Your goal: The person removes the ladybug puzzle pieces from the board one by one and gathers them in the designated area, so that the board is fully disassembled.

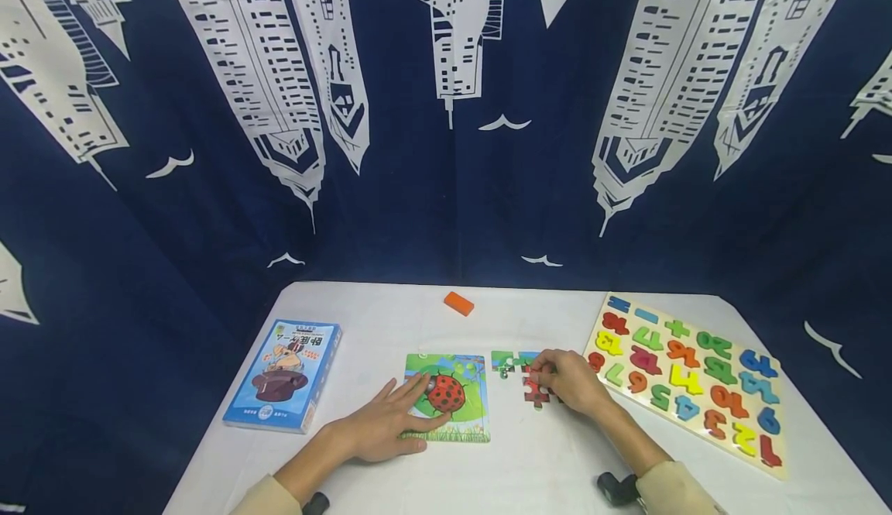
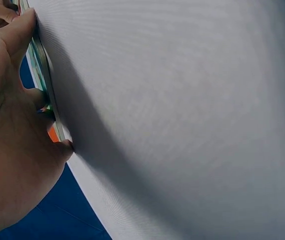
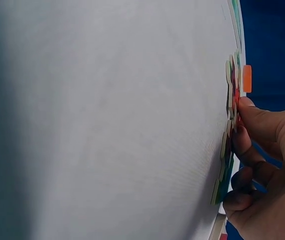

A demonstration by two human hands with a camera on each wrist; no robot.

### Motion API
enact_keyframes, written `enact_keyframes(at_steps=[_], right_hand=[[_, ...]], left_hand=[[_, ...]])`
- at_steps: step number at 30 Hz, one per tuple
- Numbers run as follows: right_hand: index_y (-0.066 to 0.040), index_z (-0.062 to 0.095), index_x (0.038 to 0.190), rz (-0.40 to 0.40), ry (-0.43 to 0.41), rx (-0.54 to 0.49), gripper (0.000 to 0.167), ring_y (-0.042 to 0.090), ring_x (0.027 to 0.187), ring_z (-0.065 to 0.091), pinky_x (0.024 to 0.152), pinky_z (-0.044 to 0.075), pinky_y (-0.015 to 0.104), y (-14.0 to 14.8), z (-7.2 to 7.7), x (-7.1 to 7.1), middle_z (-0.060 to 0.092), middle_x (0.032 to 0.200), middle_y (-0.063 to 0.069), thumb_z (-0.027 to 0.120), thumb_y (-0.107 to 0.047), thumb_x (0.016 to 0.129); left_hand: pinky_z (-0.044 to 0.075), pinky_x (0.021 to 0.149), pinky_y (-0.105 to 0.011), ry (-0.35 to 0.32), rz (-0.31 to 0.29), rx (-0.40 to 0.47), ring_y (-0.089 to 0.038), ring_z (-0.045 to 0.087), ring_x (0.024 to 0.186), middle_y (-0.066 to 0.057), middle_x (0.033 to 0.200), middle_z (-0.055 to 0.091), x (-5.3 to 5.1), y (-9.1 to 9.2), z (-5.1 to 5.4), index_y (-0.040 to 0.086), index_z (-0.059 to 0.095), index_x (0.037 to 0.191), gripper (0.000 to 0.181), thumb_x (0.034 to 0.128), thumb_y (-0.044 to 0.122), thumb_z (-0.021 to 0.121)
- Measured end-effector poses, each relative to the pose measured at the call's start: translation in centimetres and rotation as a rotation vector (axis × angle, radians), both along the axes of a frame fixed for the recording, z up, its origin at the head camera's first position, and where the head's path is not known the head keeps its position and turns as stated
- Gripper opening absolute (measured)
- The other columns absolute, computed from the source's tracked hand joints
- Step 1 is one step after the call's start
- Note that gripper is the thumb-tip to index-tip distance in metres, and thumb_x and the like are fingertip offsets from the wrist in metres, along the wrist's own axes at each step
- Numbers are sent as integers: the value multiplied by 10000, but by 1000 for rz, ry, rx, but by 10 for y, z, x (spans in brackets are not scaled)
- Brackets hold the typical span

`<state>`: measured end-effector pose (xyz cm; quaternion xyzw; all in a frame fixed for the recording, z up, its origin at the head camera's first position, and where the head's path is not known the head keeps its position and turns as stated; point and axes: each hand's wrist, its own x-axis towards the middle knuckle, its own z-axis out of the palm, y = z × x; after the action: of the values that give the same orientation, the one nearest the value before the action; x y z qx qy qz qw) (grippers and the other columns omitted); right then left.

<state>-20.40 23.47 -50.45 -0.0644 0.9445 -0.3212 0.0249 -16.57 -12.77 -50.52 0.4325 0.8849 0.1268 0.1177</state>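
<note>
Left hand (image 1: pixel 383 424) resting loosely, right hand (image 1: pixel 574 382) pinching

You are spreading the left one, unclenched, over the ladybug board (image 1: pixel 456 393). Your right is pinching at the puzzle pieces (image 1: pixel 535 398), which are lying near three o'clock from the board on the white surface (image 1: pixel 390 320). You are probably handling something light and stiff, with thin tabs prone to bending, so you should be taking hold by opposite edges.

On the white counter (image 1: pixel 390 321), a blue box (image 1: pixel 284 375) is set at the left, a ladybug board (image 1: pixel 463 387) near the middle. Puzzle pieces (image 1: pixel 536 396) are laid just beside it, an orange block (image 1: pixel 458 303) near the far edge, a number board (image 1: pixel 705 393) at the right.
</note>
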Motion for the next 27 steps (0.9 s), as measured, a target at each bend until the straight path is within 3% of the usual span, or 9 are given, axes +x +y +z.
enact_keyframes(at_steps=[21, 27], right_hand=[[-216, 681, 864, 24, 45, 78, 145, 112, 559, 476, 483, 391, 265, 1, 1, -2, 532, 626, -66, 769, -198, 750], [-231, 687, 862, 26, 44, 79, 139, 112, 583, 466, 493, 386, 266, 1, 1, -2, 524, 624, -71, 767, -202, 752]], left_hand=[[104, 1046, -613, 15, -9, 6, -344, 5, 1388, -171, 1528, 31, 0, 0, 5, 453, 308, 1396, 474, 937, 495, 419], [107, 1042, -619, -22, 3, 10, -353, 16, 1386, -173, 1526, 50, 0, 2, 9, 451, 330, 1387, 456, 941, 477, 424]])
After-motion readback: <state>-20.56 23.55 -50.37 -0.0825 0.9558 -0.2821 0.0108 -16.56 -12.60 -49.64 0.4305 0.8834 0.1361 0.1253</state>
